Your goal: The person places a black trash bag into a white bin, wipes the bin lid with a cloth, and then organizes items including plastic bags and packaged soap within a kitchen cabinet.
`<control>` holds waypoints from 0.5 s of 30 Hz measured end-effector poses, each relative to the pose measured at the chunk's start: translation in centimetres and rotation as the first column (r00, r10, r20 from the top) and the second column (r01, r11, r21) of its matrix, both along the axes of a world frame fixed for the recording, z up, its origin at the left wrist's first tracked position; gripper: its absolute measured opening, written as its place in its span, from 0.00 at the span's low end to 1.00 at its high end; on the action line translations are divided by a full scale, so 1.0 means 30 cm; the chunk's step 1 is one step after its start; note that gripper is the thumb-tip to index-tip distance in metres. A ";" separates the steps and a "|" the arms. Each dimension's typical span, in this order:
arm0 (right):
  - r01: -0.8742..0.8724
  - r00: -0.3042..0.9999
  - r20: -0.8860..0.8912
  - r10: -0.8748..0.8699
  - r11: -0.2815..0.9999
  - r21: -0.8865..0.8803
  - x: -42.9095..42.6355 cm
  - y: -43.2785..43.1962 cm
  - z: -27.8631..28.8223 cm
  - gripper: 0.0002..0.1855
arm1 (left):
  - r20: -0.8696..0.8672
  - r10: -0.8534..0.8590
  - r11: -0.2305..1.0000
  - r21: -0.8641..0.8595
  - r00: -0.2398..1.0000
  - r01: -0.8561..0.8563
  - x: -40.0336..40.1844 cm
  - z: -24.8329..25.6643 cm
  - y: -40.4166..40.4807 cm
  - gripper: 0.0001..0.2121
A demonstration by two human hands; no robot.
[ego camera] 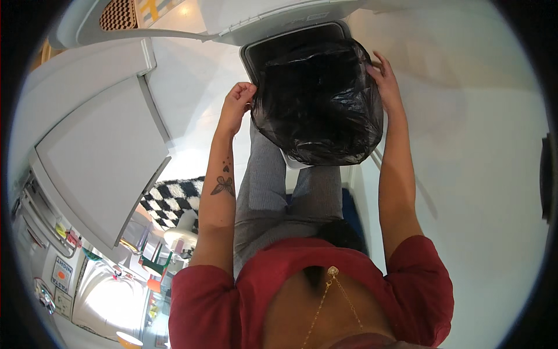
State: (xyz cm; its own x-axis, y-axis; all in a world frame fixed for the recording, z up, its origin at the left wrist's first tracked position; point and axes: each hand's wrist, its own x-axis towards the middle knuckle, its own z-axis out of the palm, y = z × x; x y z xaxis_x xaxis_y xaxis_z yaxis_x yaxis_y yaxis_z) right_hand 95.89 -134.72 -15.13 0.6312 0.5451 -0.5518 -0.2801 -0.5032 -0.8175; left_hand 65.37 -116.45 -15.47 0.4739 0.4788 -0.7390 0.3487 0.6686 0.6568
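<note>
A black plastic bin bag [318, 109] lies spread wide over the mouth of a rubbish bin [249, 59] in front of my legs. Its near part bulges out past the bin's rim towards me, and a pale corner of the bin shows beneath it. My left hand [239, 102] pinches the bag's edge at the left side, fingertips closed together. On the right side, my right hand [387, 85] has its thumb on the bag's edge, with the fingers raised behind it. The far inside of the bin shows dark; the rest is hidden by the bag.
A raised grey lid [287, 26] stands at the bin's far side. A white wall [471, 144] runs close along my right. To my left are a white cabinet panel [100, 152] and a black-and-white checkered rug [174, 196].
</note>
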 end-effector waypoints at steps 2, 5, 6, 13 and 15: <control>-0.154 0.984 0.074 0.162 0.982 -0.104 0.030 0.118 0.008 0.20 | 0.037 0.000 0.999 0.052 0.999 -0.002 -0.010 -0.019 0.034 0.10; -0.200 0.966 0.146 0.213 0.975 -0.096 0.087 0.174 -0.054 0.14 | -0.380 -0.186 0.911 0.279 0.906 0.304 0.099 0.071 0.076 0.17; -0.129 0.983 0.137 0.120 0.990 0.063 0.103 0.203 -0.078 0.12 | -0.379 -0.185 0.910 0.283 0.907 0.304 0.128 0.099 0.074 0.17; -0.189 0.952 0.286 0.109 0.945 0.268 0.087 0.316 -0.120 0.15 | -0.453 -0.036 0.436 0.795 0.891 0.422 0.211 0.064 0.088 0.24; -0.185 0.929 0.354 0.111 0.966 0.183 0.099 0.318 -0.116 0.14 | -0.580 -0.069 0.370 0.741 0.812 0.561 0.245 0.054 0.085 0.22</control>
